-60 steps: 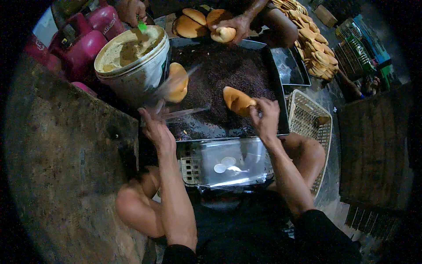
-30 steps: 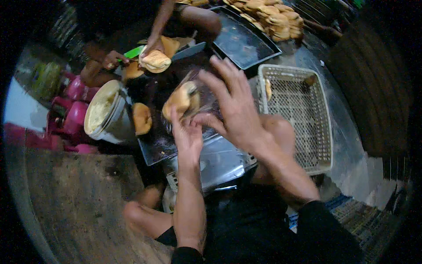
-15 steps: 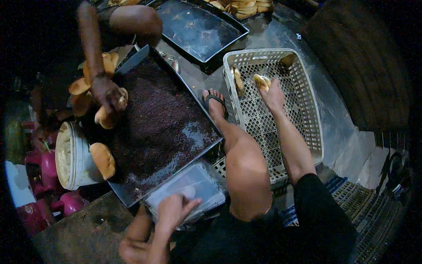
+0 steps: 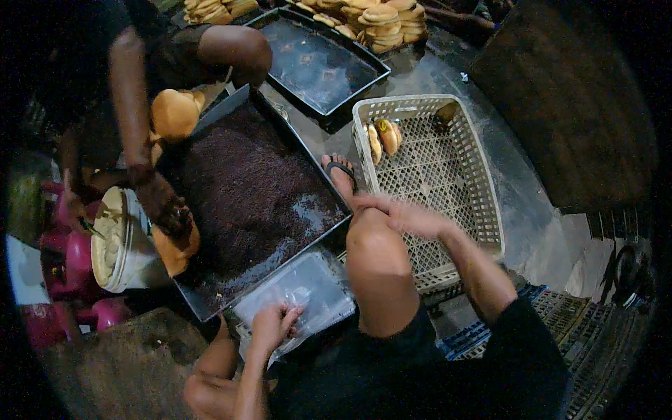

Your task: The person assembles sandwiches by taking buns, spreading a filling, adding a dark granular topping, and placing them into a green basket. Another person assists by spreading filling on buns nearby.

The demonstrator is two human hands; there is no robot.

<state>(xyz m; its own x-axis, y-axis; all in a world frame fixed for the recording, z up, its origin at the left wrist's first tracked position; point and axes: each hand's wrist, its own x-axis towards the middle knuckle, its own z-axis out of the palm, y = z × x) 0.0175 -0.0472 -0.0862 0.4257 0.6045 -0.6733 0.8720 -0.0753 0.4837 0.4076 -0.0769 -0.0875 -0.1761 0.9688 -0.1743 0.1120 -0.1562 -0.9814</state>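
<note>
My left hand [image 4: 274, 327] rests at the near edge of a stack of clear plastic bags [image 4: 308, 281], its thumb and fingers pinched on a bag. Passing over my bent knee, my right hand [image 4: 407, 214] is blurred, with its fingers stretched out and nothing seen in them. Two filled buns [image 4: 389, 137] lie side by side in the far left corner of the pale plastic crate [image 4: 498, 231]. Left of my leg is a deep metal tray [image 4: 280, 241] holding a dark, crumbly filling [image 4: 234, 168].
Across the tray, a co-worker's hand [image 4: 168, 210] holds a bun [image 4: 175, 250] beside a white bucket of cream [image 4: 115, 238]. More buns [image 4: 176, 115] sit at the tray's far left edge. Farther back are a dark baking tray [image 4: 318, 66] and bun stacks [image 4: 383, 24].
My right hand has let go of a filled bun in the crate and moved back toward my knee. My left hand's fingers have closed at the bags. The co-worker's hand has moved nearer the bucket.
</note>
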